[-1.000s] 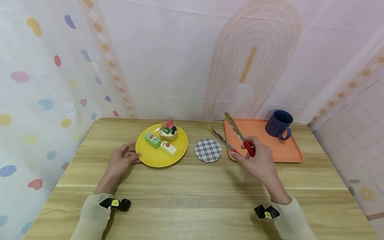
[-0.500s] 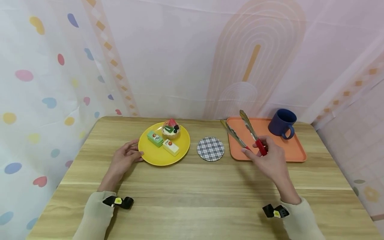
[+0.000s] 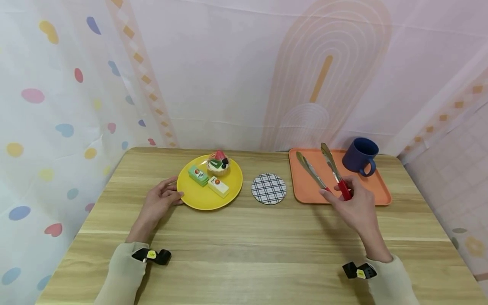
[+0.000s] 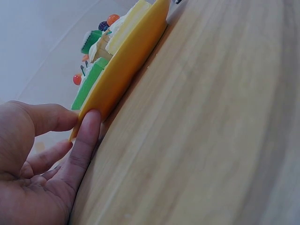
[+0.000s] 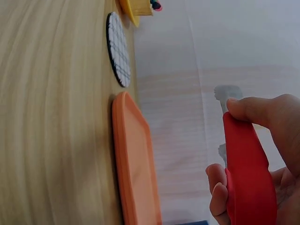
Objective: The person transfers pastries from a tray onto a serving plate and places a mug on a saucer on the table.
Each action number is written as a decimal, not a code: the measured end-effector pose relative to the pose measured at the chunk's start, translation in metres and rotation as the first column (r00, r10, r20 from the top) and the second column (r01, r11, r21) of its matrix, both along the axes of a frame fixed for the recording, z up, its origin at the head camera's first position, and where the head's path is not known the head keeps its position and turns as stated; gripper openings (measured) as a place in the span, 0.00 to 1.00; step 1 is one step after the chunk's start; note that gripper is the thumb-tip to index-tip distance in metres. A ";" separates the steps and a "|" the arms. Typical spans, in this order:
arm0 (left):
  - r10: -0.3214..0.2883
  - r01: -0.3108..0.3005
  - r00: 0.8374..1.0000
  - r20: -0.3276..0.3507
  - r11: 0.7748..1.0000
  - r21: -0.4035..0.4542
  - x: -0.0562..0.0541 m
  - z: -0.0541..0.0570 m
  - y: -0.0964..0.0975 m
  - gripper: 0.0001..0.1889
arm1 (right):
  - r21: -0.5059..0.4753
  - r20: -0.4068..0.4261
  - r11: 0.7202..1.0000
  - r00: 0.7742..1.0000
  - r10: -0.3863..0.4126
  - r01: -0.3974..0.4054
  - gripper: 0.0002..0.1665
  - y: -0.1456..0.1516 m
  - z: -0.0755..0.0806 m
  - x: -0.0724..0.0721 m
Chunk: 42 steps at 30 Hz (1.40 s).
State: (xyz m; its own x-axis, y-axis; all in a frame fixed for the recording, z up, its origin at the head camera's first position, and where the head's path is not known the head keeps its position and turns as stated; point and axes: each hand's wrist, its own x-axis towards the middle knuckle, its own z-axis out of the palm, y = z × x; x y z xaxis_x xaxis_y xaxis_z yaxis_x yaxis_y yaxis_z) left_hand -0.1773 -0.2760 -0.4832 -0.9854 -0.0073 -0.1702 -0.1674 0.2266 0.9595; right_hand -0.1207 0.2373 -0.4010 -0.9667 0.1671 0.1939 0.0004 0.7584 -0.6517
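Note:
My left hand (image 3: 157, 205) pinches the left rim of a yellow plate (image 3: 194, 200) between thumb and fingers; the left wrist view shows the plate's edge (image 4: 119, 77) caught in that grip. A green cake slice (image 3: 198, 175), a pale yellow cake slice (image 3: 218, 187) and a fruit tart (image 3: 218, 164) sit on the plate. Over the orange tray (image 3: 305, 194), my right hand (image 3: 357, 206) holds metal tongs by their red handles (image 5: 248, 173). The tongs' two arms stand apart, tips pointing away from me, with nothing between them.
A round checked coaster (image 3: 268, 189) lies between plate and tray. On the tray's back right stands a dark blue mug (image 3: 359, 156), handle toward the front right. A patterned cloth (image 3: 221, 84) hangs behind the wooden table (image 3: 236, 250).
My right hand has carried the tongs to the right, from beside the coaster to over the tray. The left hand keeps its hold on the plate, and the head view has shifted slightly.

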 end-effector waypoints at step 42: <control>0.009 -0.009 1.000 0.014 1.000 0.010 0.002 0.005 0.001 0.36 | 0.002 0.131 0.984 0.976 -0.175 0.176 0.46 0.061 -0.031 0.016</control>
State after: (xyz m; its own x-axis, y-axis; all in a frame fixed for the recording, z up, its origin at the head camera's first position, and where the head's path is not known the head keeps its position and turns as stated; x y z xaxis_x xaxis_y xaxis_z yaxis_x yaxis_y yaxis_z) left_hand -0.1753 -0.2754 -0.4785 -0.9828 -0.0140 -0.1841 -0.1828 0.2155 0.9592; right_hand -0.1050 0.2982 -0.4323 -0.9388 0.3380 0.0662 0.2182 0.7326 -0.6447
